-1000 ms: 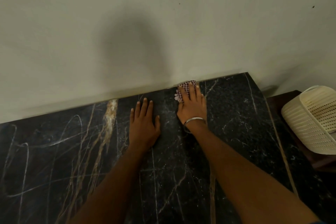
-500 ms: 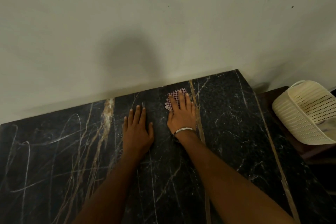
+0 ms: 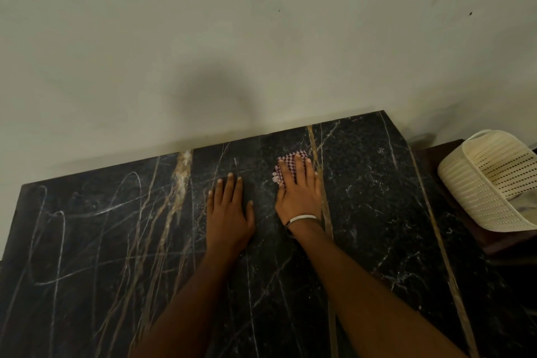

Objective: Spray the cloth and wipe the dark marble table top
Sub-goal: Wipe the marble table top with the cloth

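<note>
The dark marble table top [image 3: 377,212] with white and tan veins fills the lower view. A small red-and-white checked cloth [image 3: 286,164] lies on it a short way in front of the far edge by the wall. My right hand [image 3: 299,192], with a metal bangle on its wrist, presses flat on the cloth, and only the cloth's far and left edges show past the fingers. My left hand [image 3: 228,212] rests flat on the bare marble just to the left, fingers together, holding nothing. No spray bottle is in view.
A pale plaster wall [image 3: 261,38] rises directly behind the table. To the right, beyond the table's edge, a cream perforated plastic basket [image 3: 488,183] lies tilted on a lower dark wooden surface [image 3: 505,241].
My right hand has slid the cloth back from the wall edge towards me and slightly left. The left hand has stayed flat on the marble beside it.
</note>
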The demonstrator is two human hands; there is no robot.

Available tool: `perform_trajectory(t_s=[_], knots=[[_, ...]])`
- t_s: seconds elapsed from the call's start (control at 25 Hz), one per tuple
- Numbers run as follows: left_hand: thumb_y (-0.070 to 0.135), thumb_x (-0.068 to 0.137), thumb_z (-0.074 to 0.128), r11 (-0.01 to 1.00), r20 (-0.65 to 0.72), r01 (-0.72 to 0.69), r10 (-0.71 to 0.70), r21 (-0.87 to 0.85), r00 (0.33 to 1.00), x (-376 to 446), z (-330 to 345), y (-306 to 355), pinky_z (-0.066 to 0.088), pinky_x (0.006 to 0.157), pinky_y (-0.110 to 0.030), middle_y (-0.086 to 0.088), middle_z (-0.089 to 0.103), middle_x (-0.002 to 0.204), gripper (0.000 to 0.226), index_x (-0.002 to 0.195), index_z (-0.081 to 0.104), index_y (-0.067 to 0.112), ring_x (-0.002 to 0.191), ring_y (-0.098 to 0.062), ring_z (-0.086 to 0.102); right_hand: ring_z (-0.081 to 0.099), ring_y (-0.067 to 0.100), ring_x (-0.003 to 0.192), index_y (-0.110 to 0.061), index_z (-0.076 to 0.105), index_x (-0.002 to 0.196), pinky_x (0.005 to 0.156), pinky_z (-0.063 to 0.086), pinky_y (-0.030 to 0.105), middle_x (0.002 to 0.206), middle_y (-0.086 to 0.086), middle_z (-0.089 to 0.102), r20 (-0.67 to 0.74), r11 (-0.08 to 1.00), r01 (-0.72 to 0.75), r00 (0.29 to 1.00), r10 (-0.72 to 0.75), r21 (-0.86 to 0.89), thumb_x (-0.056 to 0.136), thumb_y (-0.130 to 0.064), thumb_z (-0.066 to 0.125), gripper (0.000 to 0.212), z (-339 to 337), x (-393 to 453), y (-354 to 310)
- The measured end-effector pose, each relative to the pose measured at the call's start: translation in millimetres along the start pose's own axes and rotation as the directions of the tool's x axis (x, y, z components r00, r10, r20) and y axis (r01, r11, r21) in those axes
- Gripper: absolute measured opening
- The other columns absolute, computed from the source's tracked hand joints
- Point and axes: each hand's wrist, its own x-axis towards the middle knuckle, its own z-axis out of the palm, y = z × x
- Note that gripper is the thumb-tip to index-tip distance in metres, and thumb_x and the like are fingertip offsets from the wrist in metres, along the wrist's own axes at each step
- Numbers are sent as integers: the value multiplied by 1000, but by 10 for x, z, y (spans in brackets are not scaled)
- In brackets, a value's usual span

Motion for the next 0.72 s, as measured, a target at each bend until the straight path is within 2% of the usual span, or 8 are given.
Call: perform_trajectory(t_s=[0.2, 0.32, 0.44, 0.64, 0.72], knots=[[43, 101, 30, 1000, 12, -2, 2, 3, 1000, -97, 27, 54, -9, 120, -38, -3, -2, 163, 63, 155, 7, 20, 149, -20, -8, -3, 24, 149, -35, 13, 152, 120, 2, 43, 162, 2, 4, 20, 990, 142, 990, -142, 1, 96, -35, 36, 61, 48, -210, 36], [44, 101, 30, 1000, 7, -7, 7, -14, 1000, -172, 35, 53, -9, 120, -37, -2, -2, 163, 63, 155, 7, 21, 149, -19, -7, 0, 24, 149, -36, 14, 152, 119, 3, 43, 162, 2, 7, -26, 999, 40, 999, -40, 13, 96, -32, 38, 61, -29, -193, 277], [43, 101, 30, 1000, 7, 0, 0, -12, 1000, -315, 51, 65, -9, 120, -37, -2, -2, 163, 63, 155, 6, 21, 149, -19, -8, 1, 27, 149, -36, 12, 152, 119, 5, 45, 162, 4, 5, -43, 999, -43, 998, 43, -6, 95, -34, 36, 62, -26, -335, 194], [43, 101, 29, 1000, 10, 21, -21, -2, 1000, -548, 90, 149, -9, 120, -37, -2, -3, 163, 63, 155, 6, 21, 149, -19, -9, -4, 25, 149, -36, 6, 152, 118, 0, 42, 162, 2, 0, 16, 987, 151, 989, -150, -53, 96, -37, 34, 62, 62, -699, 128], [44, 101, 29, 1000, 4, 20, -20, -8, 1000, -678, 117, 183, -9, 120, -37, -1, -2, 163, 63, 155, 7, 21, 149, -18, -8, -3, 23, 149, -38, 10, 152, 119, 2, 42, 162, 0, 2, 4, 994, 104, 995, -104, -19, 96, -35, 35, 61, -12, -718, 305]])
